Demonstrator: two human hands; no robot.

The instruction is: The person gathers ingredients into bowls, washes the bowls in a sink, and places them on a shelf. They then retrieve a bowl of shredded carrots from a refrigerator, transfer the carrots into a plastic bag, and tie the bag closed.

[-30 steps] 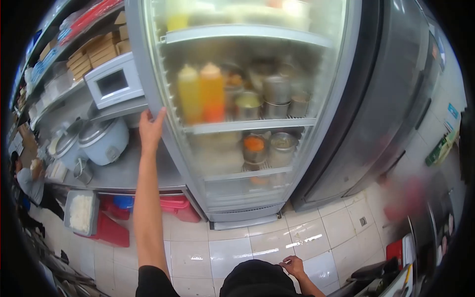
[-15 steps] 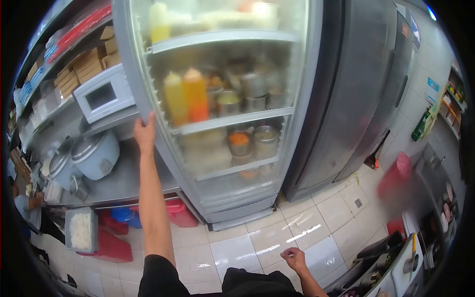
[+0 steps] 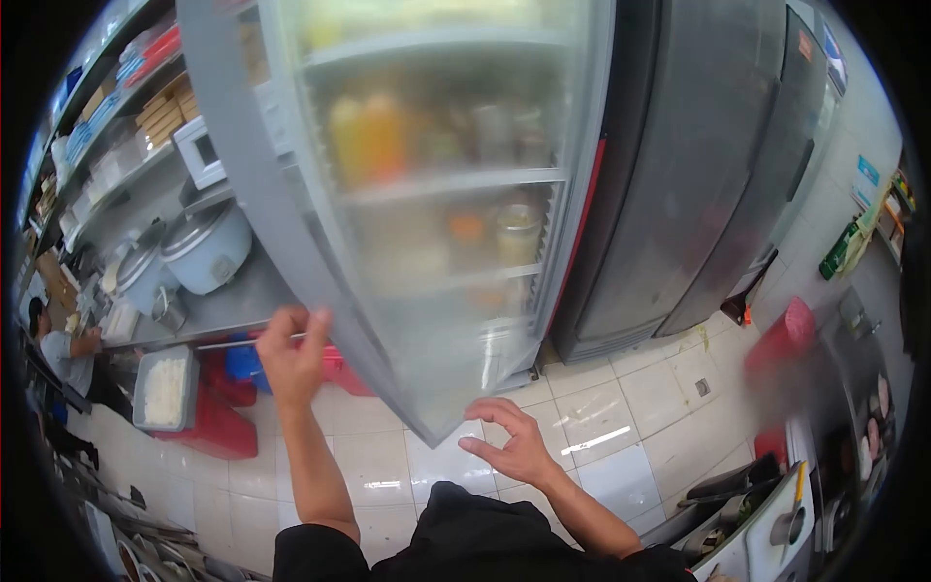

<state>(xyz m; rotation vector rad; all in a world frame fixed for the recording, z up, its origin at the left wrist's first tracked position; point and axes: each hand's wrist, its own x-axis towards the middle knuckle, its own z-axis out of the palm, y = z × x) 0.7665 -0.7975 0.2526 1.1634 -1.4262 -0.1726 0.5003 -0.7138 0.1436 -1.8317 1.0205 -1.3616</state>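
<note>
A tall glass door point(image 3: 335, 281) with a grey frame stands swung partly out from a display fridge, its lower corner towards me. My left hand point(image 3: 296, 364) is raised beside the left edge of the door frame, fingers bent and thumb apart, with nothing visible between them. Close to the lower corner of the door is my right hand point(image 3: 514, 444), open, its fingers and thumb curved apart. Behind the glass, squeeze bottles point(image 3: 383, 141) and a metal container point(image 3: 519, 233) sit on the fridge shelves, mostly blurred.
Grey steel cabinet doors point(image 3: 679, 175) stand to the right of the fridge. Rice cookers point(image 3: 206, 247) rest on the left counter. A tub of white food point(image 3: 165, 393) sits on a red bin point(image 3: 228, 432). A person point(image 3: 73, 354) is at the far left. Pans and a cutting board point(image 3: 766, 533) lie lower right.
The fridge door has swung out towards me. My left hand has moved lower, off the frame's edge. My right hand has risen and come left to near the door's lower corner.
</note>
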